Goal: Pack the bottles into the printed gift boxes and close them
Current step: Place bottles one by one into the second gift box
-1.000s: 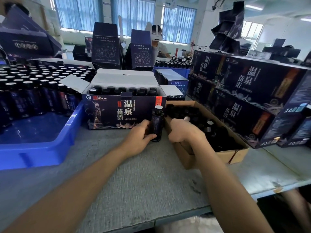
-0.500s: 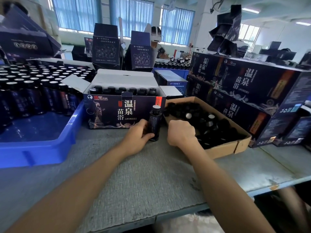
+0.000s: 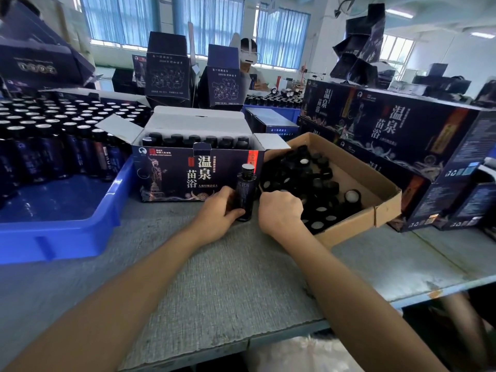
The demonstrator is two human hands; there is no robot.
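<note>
The desk (image 3: 228, 277) is covered in a grey, rough, felt-like cloth. The tray (image 3: 67, 237) is smooth blue plastic with a slight shine. The rows of bottles (image 3: 43, 127) standing in it have shiny, silvery tops. The gift box (image 3: 171, 178) is card, dark and printed with a faint sheen outside and plain matt white on its flaps. The bottle (image 3: 245, 189) before it looks dark and glossy. The cardboard box (image 3: 349, 232) is plain matt brown. Its loose caps (image 3: 316, 183) look like black plastic, some with pale linings.
</note>
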